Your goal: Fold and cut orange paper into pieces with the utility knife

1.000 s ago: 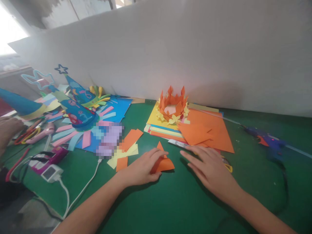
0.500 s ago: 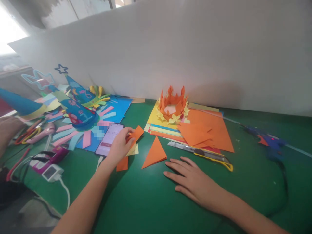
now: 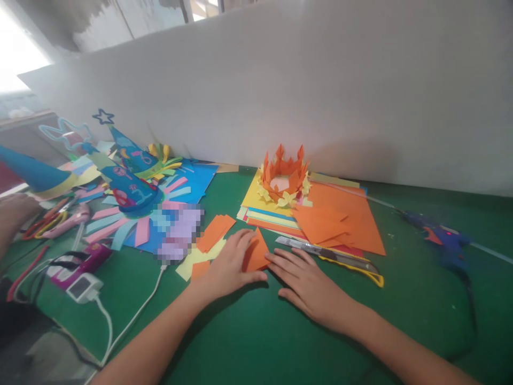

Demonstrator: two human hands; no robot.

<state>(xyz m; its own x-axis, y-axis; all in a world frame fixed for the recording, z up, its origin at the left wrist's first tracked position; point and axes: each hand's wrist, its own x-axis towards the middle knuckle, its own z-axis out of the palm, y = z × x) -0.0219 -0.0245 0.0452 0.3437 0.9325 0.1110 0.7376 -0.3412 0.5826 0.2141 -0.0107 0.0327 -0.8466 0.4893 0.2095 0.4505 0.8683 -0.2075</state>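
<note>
An orange paper triangle lies on the green table in front of me. My left hand rests flat on its left part, fingers stretched out. My right hand lies flat on the table just right of the triangle, its fingertips touching the triangle's lower right edge. Left of my left hand sit loose orange strips on a pale yellow scrap. An orange paper crown with yellow bows stands on a stack of coloured sheets.
A utility knife with a yellow trim lies right of my hands, below loose orange sheets. A blue glue gun is far right. Blue paper cones, a phone, chargers and cables crowd the left. Another person's hand shows at the left edge.
My left hand came back from the orange strips by the phone and now lies on the triangle. My right hand slid forward up to the triangle's edge.
</note>
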